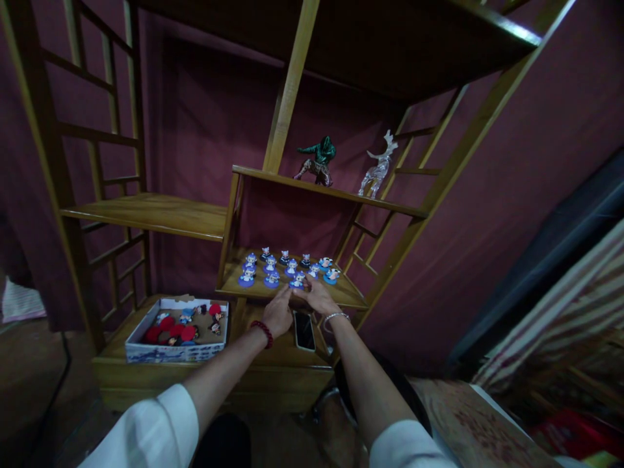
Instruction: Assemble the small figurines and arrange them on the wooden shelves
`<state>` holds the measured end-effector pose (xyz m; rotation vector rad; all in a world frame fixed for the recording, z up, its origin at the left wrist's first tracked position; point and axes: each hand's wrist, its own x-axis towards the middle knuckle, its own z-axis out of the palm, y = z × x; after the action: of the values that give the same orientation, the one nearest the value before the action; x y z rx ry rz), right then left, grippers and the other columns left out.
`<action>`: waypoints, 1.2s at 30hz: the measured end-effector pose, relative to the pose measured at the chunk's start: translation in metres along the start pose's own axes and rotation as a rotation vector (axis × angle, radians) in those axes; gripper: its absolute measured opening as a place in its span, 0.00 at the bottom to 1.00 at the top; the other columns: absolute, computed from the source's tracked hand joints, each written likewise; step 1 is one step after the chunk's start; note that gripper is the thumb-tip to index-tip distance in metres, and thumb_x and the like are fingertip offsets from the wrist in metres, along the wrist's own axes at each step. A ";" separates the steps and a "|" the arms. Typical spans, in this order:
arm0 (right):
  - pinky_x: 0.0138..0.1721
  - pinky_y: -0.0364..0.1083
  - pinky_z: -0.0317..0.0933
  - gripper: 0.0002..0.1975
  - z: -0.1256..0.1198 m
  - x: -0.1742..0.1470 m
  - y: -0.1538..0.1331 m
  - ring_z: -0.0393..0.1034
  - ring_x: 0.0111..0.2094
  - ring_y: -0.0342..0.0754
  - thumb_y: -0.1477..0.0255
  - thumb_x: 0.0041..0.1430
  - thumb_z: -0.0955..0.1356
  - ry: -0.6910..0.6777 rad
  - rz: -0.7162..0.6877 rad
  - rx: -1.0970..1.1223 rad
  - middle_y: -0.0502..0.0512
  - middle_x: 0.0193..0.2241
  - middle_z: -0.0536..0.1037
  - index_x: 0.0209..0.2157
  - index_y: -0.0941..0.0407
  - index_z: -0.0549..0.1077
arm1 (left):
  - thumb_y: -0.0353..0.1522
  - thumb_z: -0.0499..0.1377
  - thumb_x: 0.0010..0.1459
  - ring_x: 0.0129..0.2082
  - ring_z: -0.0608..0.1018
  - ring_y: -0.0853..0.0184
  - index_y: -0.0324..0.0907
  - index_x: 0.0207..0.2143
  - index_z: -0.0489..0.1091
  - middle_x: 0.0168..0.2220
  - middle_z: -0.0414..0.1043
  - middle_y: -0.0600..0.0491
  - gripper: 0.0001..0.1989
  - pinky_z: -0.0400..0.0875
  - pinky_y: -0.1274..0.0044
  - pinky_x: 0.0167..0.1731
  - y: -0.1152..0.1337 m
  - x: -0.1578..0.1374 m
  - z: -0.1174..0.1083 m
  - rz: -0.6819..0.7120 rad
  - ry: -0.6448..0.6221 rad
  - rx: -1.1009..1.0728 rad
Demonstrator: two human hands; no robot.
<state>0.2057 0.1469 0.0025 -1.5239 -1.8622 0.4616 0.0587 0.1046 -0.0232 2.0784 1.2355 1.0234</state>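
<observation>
Both my hands meet at a small purple-and-white figurine (297, 281) on a round base, in the front row of a low shelf. My left hand (279, 314) has its fingertips at the front left of that base, fingers drawn together. From the right, my right hand (319, 299) closes its thumb and fingers about the same figurine, partly hiding it. Similar purple figurines (247, 277) stand in rows to the left and behind. Small dark-based figurines (285, 257) make up the back row. Blue-based figurines (331, 276) are at the right end.
Below the shelf lies a phone (305, 331). An open box (178, 353) of red and blue figurines sits at left. A green-topped crouching figure (319, 160) and a clear deer ornament (378, 168) stand on the board (341, 194) above. Wooden posts frame the unit.
</observation>
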 end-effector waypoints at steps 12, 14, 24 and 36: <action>0.46 0.50 0.58 0.21 0.003 0.008 0.008 0.66 0.44 0.49 0.70 0.44 0.69 -0.037 -0.029 0.147 0.53 0.40 0.73 0.43 0.54 0.66 | 0.18 0.45 0.43 0.56 0.55 0.67 0.34 0.54 0.54 0.57 0.51 0.46 0.32 0.49 0.74 0.56 -0.009 0.006 0.003 0.084 0.015 -0.087; 0.46 0.50 0.58 0.20 0.003 0.010 0.010 0.66 0.44 0.49 0.70 0.44 0.69 -0.056 -0.045 0.151 0.53 0.40 0.73 0.42 0.54 0.66 | 0.18 0.45 0.43 0.56 0.55 0.68 0.33 0.55 0.53 0.58 0.50 0.46 0.32 0.48 0.75 0.56 -0.010 0.006 0.003 0.096 0.008 -0.091; 0.47 0.50 0.57 0.19 0.003 0.013 0.014 0.65 0.43 0.48 0.67 0.45 0.68 -0.064 -0.094 0.071 0.53 0.40 0.72 0.42 0.54 0.66 | 0.22 0.46 0.47 0.57 0.53 0.65 0.33 0.58 0.43 0.61 0.35 0.48 0.34 0.49 0.78 0.55 -0.007 -0.003 0.000 0.040 -0.099 -0.046; 0.47 0.51 0.56 0.22 0.002 0.010 0.016 0.65 0.44 0.50 0.68 0.43 0.69 -0.028 -0.057 0.086 0.54 0.41 0.72 0.43 0.54 0.67 | 0.23 0.47 0.46 0.56 0.57 0.64 0.38 0.59 0.43 0.61 0.35 0.52 0.35 0.54 0.77 0.53 -0.006 -0.003 -0.004 0.023 -0.120 -0.030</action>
<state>0.2147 0.1605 -0.0070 -1.4106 -1.8774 0.5321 0.0515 0.1051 -0.0262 2.1020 1.1329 0.9080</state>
